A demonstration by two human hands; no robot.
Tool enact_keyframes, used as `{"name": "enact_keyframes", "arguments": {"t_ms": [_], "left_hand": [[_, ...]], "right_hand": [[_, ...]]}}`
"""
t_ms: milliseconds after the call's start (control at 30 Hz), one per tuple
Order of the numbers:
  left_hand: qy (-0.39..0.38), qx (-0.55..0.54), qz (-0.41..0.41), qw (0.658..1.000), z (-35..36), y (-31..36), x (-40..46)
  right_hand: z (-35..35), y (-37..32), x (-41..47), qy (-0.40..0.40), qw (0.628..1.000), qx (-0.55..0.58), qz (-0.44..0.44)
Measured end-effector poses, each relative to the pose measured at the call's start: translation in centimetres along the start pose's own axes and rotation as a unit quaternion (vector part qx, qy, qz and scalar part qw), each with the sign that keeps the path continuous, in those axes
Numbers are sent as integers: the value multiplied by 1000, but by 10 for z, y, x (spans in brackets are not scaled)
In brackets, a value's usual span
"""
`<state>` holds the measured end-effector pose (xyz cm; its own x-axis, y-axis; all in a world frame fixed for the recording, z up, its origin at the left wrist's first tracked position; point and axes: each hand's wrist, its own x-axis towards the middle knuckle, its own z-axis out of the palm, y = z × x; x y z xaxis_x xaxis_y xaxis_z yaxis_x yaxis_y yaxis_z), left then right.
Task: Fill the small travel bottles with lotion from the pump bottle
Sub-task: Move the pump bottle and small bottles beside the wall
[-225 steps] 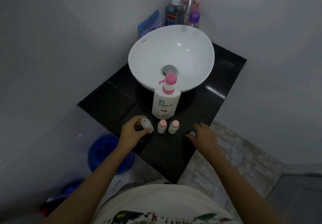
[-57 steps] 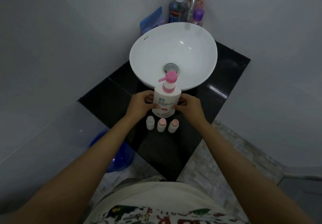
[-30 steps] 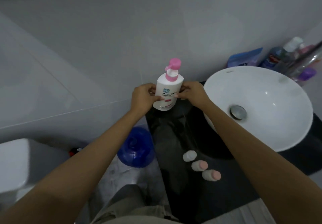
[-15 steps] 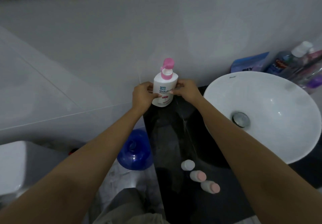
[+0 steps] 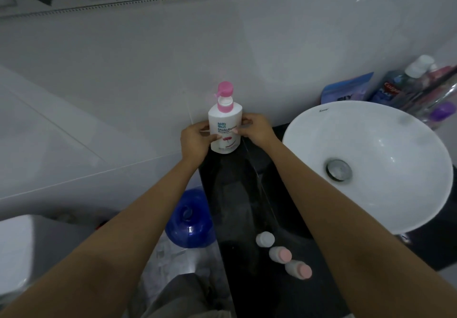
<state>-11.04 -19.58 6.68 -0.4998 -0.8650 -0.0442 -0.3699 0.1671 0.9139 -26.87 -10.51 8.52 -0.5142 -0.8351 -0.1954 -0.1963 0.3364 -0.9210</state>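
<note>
Both hands clasp the pump bottle (image 5: 224, 127) between them, the left hand (image 5: 195, 142) on one flank and the right hand (image 5: 256, 130) on the other, at the far corner of the black counter (image 5: 237, 194) by the tiled wall; it seems to be standing on the counter, though its base is hard to read. The three travel bottles (image 5: 283, 254) stand well apart, back near the person's body. Pumping from here would miss them, and reaching back could knock the row over.

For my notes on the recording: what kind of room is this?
Most likely a home bathroom: a white basin on a dark counter, tiled walls, and toiletry bottles behind the basin.
</note>
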Motion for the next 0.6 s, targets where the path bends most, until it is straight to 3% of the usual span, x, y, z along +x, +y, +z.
{"name": "enact_keyframes", "arguments": {"t_ms": [267, 433, 500, 600], "left_hand": [[1, -2, -46, 999, -8, -4, -6], [33, -12, -56, 998, -16, -20, -50], [-21, -22, -35, 999, -15, -23, -71], [-166, -27, 24, 985, -8, -18, -102]], "right_hand": [[1, -6, -25, 48, 998, 15, 25], [-14, -4, -106, 20, 997, 38, 71], [-20, 2, -152, 48, 996, 35, 68], [-23, 15, -222, 153, 987, 9, 56]]}}
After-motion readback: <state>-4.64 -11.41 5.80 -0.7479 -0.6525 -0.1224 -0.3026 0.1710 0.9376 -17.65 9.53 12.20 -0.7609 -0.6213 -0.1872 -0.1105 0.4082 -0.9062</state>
